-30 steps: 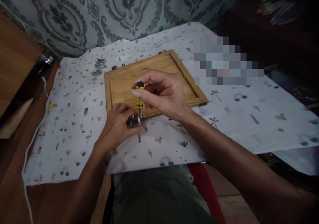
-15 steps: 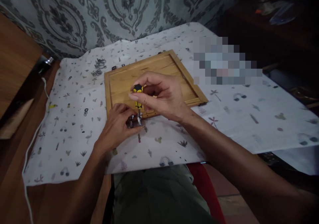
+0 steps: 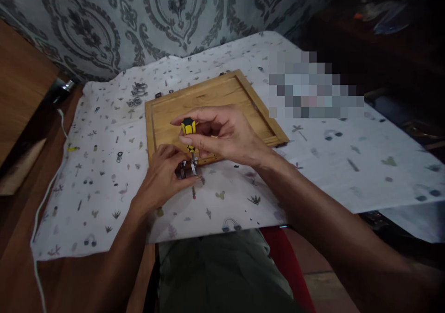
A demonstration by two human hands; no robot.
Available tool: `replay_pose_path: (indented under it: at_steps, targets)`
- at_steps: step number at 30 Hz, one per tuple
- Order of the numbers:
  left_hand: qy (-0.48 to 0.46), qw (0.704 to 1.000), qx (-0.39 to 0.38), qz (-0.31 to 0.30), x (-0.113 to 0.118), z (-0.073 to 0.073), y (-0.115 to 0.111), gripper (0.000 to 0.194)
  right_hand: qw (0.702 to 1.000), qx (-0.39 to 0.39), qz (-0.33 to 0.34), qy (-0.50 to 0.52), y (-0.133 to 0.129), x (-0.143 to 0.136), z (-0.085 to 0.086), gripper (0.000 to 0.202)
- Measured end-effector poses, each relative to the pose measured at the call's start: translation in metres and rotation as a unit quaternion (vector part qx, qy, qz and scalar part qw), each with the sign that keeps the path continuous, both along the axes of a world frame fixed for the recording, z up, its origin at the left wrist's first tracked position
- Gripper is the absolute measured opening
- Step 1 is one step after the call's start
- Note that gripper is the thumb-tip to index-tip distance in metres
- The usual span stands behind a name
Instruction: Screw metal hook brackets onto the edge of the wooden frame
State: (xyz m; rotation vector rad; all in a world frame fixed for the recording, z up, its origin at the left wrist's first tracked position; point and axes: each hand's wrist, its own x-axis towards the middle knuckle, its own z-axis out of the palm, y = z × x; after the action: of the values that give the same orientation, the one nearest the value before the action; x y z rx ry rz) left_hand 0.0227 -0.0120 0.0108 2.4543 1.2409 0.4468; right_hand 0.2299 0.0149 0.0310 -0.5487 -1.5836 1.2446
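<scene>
A yellow and black screwdriver (image 3: 188,126) stands nearly upright between the thumb and fingers of my right hand (image 3: 227,134). Its metal shaft points down onto a small metal hinge (image 3: 193,168) at the near edge of a framed wooden panel (image 3: 205,92). My left hand (image 3: 163,171) holds that hinge, thumb on the near side and fingers on the panel side. Part of the hinge is hidden by the left fingers. The panel lies flat on a patterned white cloth.
Several metal hinges (image 3: 138,94) lie in a pile on the cloth (image 3: 104,164), beyond the panel's left corner. A white cable (image 3: 45,201) runs down the left side. A pixelated patch covers something at the right. A patterned curtain (image 3: 174,16) hangs behind.
My right index finger has lifted and stretched out along the screwdriver handle, which has tilted slightly to the left. My left hand and the hinge look unmoved.
</scene>
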Motion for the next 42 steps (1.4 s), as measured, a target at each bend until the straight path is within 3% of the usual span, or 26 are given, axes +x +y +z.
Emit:
replay_pose_path:
  at_steps: [10, 20, 28, 33, 39, 42]
  targets:
    - [0.000, 1.000, 0.009, 0.010, -0.001, -0.003, -0.001, 0.030, 0.998, 0.017, -0.054, -0.024, 0.001, -0.002, 0.003, 0.043]
    - [-0.004, 1.000, 0.008, 0.008, 0.000, -0.002, -0.001, 0.027, 1.000, 0.017, 0.018, -0.016, 0.002, 0.002, 0.003, 0.024]
    - [-0.009, 1.000, 0.006, 0.012, 0.000, -0.001, -0.001, 0.029, 0.999, -0.008, 0.035, 0.011, -0.002, -0.003, 0.005, 0.042]
    - [-0.001, 1.000, 0.002, 0.005, -0.001, 0.000, 0.000, 0.029, 1.000, -0.010, -0.005, 0.016, -0.005, -0.007, 0.004, 0.044]
    - [0.007, 1.000, 0.019, -0.001, -0.001, -0.003, 0.001, 0.034, 0.993, 0.004, -0.113, 0.036, -0.007, -0.006, 0.009, 0.030]
    - [0.011, 1.000, 0.024, -0.001, -0.001, -0.003, 0.001, 0.035, 0.992, 0.014, -0.121, 0.029, -0.005, -0.005, 0.009, 0.032]
